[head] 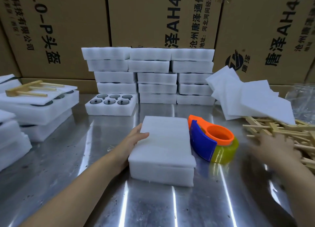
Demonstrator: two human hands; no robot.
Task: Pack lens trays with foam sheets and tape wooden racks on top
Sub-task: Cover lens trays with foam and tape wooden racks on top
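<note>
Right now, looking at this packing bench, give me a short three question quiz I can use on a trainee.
1. True or false: the tape dispenser lies right of the covered tray.
2. How many lenses show in the open tray?
3. The right hand reaches toward: A the stacked trays, B the wooden racks, C the cardboard boxes.
Key: 1 true; 2 six; 3 B.

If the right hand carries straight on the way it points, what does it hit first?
The pile of wooden racks: the right hand, blurred, points right toward it and seems to be at its near edge, though depth is unclear.
</note>
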